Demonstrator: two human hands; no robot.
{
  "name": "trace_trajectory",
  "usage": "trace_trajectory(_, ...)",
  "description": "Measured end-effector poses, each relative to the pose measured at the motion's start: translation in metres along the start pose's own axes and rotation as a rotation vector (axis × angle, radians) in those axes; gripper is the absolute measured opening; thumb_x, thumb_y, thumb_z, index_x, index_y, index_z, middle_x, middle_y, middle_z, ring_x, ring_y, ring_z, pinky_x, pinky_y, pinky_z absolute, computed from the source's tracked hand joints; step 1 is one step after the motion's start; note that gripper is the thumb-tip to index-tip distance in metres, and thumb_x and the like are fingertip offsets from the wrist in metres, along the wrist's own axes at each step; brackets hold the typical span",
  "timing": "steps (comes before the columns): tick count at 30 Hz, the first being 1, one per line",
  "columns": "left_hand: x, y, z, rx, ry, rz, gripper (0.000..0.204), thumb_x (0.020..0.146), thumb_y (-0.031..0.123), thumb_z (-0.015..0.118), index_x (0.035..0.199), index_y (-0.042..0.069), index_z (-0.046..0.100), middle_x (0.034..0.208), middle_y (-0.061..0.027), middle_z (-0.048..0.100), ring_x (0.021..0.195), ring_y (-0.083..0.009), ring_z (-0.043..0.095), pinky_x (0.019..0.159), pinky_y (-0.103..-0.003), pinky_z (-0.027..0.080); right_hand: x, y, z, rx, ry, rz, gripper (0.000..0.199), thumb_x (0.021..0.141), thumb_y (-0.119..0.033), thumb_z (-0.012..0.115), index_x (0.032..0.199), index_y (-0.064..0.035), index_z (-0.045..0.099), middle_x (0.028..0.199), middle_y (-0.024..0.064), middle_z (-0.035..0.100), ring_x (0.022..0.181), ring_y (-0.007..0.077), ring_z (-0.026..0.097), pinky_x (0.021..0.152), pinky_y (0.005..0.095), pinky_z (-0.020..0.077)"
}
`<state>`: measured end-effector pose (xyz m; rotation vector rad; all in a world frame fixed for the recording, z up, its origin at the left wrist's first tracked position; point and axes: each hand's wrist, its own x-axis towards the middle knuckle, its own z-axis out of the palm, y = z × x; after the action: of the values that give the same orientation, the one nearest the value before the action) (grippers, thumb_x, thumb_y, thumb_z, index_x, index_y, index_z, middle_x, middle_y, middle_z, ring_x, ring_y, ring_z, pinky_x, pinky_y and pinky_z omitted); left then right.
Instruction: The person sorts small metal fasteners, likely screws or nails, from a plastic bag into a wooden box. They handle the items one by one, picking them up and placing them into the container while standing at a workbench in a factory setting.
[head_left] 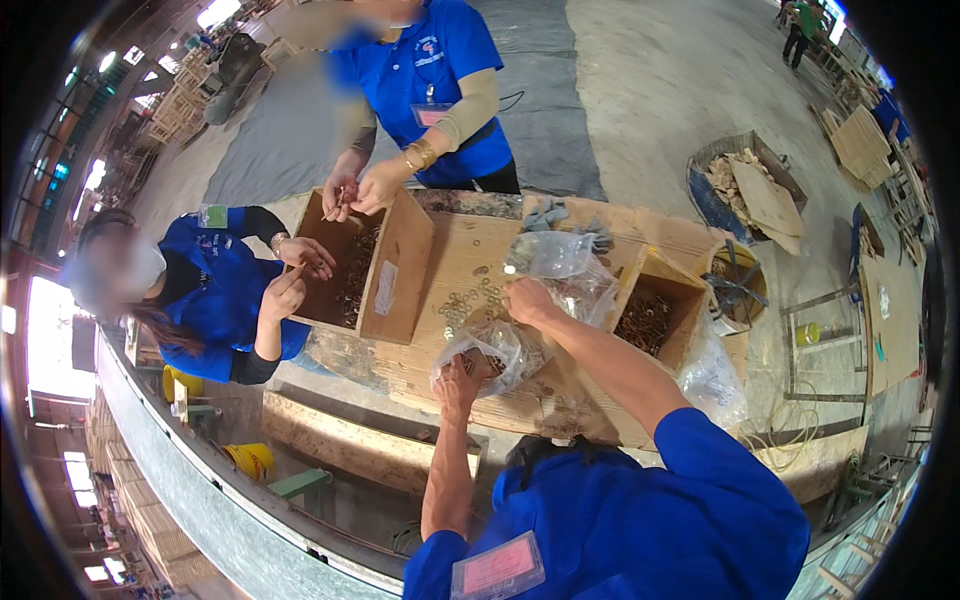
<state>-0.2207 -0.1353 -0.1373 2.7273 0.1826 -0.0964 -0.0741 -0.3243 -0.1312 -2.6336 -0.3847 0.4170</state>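
Seen from the head camera, the left hand point(458, 378) grips the lower edge of a clear plastic bag point(495, 350) lying on the wooden bench point(455, 265). The right hand point(528, 300) is closed over the bag's upper part, just beside scattered metal rings point(468, 300). Two co-workers pick through a wooden box point(395, 270).
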Motion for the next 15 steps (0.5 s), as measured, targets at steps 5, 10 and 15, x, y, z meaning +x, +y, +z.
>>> trace_trajectory(5, -0.016, 0.014, 0.047, 0.106, 0.009, 0.178, 0.045, 0.086, 0.037, 0.06, 0.115, 0.003, 0.059, 0.11, -0.025, 0.057, 0.094, -0.0432, 0.06, 0.077, -0.051, 0.052, 0.063, -0.016, 0.019, 0.002, 0.089, -0.012, 0.033, 0.081, -0.021, 0.065, 0.107, -0.0011, 0.063, 0.105, 0.0203, 0.063, 0.097, 0.0354, 0.063, 0.078, 0.0444, 0.0535)
trace_trajectory(10, -0.02, 0.018, 0.038, -0.199, -0.063, 0.139, 0.015, 0.082, 0.017, 0.061, 0.09, 0.006, 0.057, 0.098, -0.022, 0.059, 0.078, -0.0448, 0.061, 0.066, -0.054, 0.05, 0.101, -0.011, 0.054, -0.072, 0.163, 0.007, 0.035, 0.082, -0.02, 0.065, 0.113, -0.0046, 0.061, 0.12, 0.018, 0.054, 0.118, 0.035, 0.05, 0.09, 0.044, 0.0494)
trace_trajectory(15, -0.015, 0.028, 0.023, -0.224, -0.112, 0.219, 0.017, 0.08, 0.018, 0.06, 0.094, 0.008, 0.057, 0.089, -0.0192, 0.062, 0.08, -0.0454, 0.061, 0.065, -0.055, 0.049, 0.105, -0.002, 0.089, -0.293, 0.496, -0.137, 0.036, 0.084, -0.025, 0.056, 0.111, -0.0012, 0.06, 0.117, 0.0183, 0.058, 0.11, 0.0363, 0.056, 0.087, 0.0525, 0.0482)
